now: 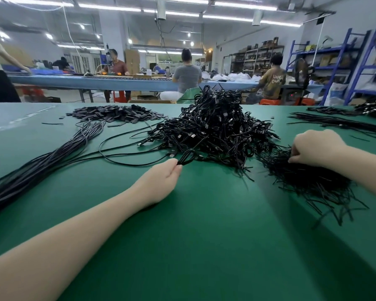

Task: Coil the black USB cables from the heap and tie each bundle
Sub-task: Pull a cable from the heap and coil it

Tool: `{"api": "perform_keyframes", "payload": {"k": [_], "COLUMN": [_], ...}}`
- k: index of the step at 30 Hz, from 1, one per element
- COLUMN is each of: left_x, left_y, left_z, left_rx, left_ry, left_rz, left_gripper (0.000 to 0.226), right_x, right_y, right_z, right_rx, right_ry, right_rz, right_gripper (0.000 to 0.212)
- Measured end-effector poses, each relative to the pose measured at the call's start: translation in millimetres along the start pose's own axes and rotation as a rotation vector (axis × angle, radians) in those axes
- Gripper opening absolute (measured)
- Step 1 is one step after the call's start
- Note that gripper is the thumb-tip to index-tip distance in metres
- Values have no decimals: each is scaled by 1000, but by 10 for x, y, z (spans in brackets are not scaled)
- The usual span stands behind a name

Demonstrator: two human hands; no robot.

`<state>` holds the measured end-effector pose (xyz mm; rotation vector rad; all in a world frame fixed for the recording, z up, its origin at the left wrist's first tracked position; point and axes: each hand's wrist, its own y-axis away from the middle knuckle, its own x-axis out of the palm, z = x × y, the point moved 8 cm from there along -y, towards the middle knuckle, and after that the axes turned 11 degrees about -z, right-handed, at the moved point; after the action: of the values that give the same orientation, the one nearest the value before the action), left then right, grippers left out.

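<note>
- Black coil (186,157) is being pinched by the left hand (161,181) — just before the heap (215,124).
- Ties (308,179) are being pinched by the right hand (313,147) on the mat (182,235).

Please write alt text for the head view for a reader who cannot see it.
On a green table, the left hand pinches a coiled cable beside a heap of black cables, while the right hand picks at a pile of ties.

Green table mat (204,235), seated workers (187,76), blue shelving (334,61), standing fan (302,72)
</note>
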<state>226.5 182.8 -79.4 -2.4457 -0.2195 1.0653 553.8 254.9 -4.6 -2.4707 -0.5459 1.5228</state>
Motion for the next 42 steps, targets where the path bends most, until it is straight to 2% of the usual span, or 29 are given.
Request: {"api": "perform_keyframes", "payload": {"k": [3, 5, 7, 8, 10, 12, 14, 17, 20, 23, 27, 29, 31, 34, 37, 40, 42], "left_x": [-21, -19, -8, -1, 16, 25, 14, -6, -28, -13, 39, 22, -9, 29, -4, -165, -231], "left_y": [-16, -20, -31, -35, -45, -56, -59, -38, -15, -13, 7, 35, 75, 147, 170, 134, 117], "left_z": [46, 70, 82, 86, 101, 113, 108, 57, 0, -44, -74, -106, -229, -442, -535, -457, -383], "left_rx": [-91, -143, -170, -178, -191, -207, -203, -148, -64, 12, 21, 42, 183, 407, 450, 334, 260], "left_ry": [132, 187, 224, 232, 251, 283, 294, 248, 123, -1, -188, -329, -475, -488, -269, 47, 193], "left_rz": [1, -1, 4, 9, 17, 16, 4, -12, -31, -39, -32, -76, -145, -103, -85, -177, -239], "left_gripper": [31, 28, 26, 26, 27, 29, 29, 30, 28, 29, 26, 28, 26, 24, 26, 28, 26], "right_x": [-84, -134, -258, -380, -693, -948, -1184, -1350, -1360, -1393, -1420, -1427, -1410, -1166, -763, -550, -494], "right_y": [-27, -24, -2, 16, 111, 223, 362, 499, 500, 489, 408, 337, 188, -35, 16, 94, 184], "right_z": [93, 170, 256, 294, 397, 668, 1107, 1656, 1924, 2017, 1988, 2011, 2036, 1956, 1892, 2062, 2229], "right_rx": [-109, -208, -263, -242, -163, -140, -225, -354, -375, -367, -339, -355, -423, -483, -305, -68, 14], "right_ry": [214, 348, 412, 350, -96, -661, -962, -948, -945, -968, -989, -979, -949, -991, -1338, -1864, -2089], "right_rz": [-103, -161, -261, -365, -569, -604, -576, -577, -574, -609, -610, -551, -400, 84, 595, 804, 935], "right_gripper": [26, 21, 21, 23, 26, 19, 10, 15, 18, 17, 16, 14, 13, 16, 18, 7, 10]}}
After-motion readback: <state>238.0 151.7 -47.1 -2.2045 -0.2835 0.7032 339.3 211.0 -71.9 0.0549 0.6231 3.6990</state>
